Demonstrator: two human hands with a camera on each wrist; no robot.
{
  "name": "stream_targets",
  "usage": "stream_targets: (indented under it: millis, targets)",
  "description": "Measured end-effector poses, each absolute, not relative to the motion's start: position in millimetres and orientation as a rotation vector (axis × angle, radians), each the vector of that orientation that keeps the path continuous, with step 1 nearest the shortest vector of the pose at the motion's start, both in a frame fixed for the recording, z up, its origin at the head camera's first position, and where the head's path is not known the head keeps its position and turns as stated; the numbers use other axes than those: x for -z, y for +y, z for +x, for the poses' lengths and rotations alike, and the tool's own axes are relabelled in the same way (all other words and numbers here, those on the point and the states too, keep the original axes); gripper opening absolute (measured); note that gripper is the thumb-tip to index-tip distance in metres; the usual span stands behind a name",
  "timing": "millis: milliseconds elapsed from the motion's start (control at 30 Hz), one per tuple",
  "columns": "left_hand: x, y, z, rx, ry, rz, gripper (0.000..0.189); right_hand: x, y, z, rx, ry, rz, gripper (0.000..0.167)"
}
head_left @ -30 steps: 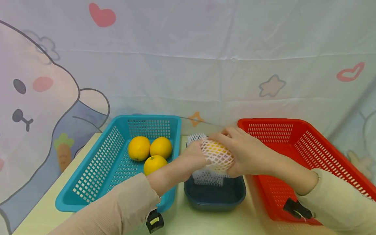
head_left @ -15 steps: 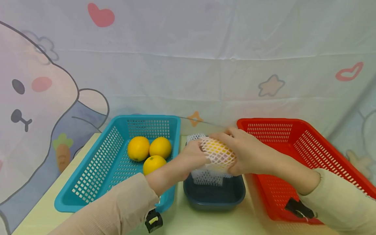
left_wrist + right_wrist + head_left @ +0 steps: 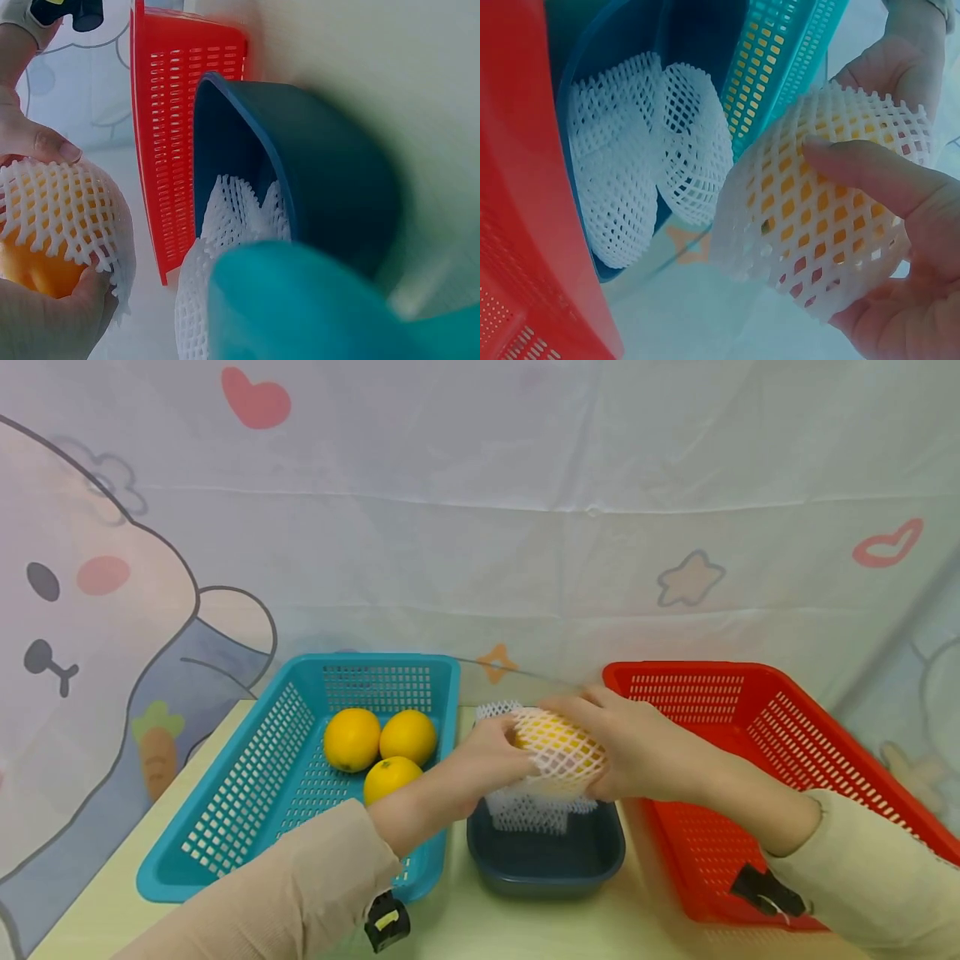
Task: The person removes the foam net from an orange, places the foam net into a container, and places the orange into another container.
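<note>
Between both hands, above the dark blue bin, is an orange [image 3: 41,266] inside a white foam net sleeve [image 3: 558,747]. My left hand [image 3: 491,760] grips the net's left end, its thumb at the net's edge in the left wrist view. Bare orange peel shows at that end. My right hand [image 3: 637,743] holds the netted fruit from the right, the thumb lying across the mesh in the right wrist view. Below, in the dark blue bin [image 3: 547,860], lie several white foam nets [image 3: 615,165].
A teal basket [image 3: 172,860] stands on the left with oranges [image 3: 352,739] in it. At the right is a red basket [image 3: 720,827] with slotted walls. All three containers stand on a pale table [image 3: 457,918], with a printed curtain [image 3: 450,527] behind.
The orange and its net have shifted slightly right with my right hand, and the net's left end shows a bit more. Both hands keep their grip.
</note>
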State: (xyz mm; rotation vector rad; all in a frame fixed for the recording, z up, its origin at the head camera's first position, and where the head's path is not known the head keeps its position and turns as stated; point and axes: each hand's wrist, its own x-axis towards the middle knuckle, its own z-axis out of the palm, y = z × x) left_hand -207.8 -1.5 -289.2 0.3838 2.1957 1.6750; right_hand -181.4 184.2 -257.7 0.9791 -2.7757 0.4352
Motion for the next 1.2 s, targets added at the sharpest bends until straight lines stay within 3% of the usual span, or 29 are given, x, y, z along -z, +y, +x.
stream_targets:
  millis: [367, 733, 1200]
  targets:
    - [286.1, -4.6, -208.1, -1.698, 2.145, 0.445, 0.047, 259.0, 188.0, -182.6, -0.385, -2.700, 0.962, 0.078]
    - [284.8, -7.0, -208.8, -1.707, 2.094, 0.460, 0.057, 254.6, 191.1, -180.6, -0.413, -2.768, 0.892, 0.069]
    - [286.4, -14.3, -207.6, -1.696, 2.093, 0.500, 0.057, 253.4, 193.9, -182.6, -0.432, -2.728, 0.934, 0.053]
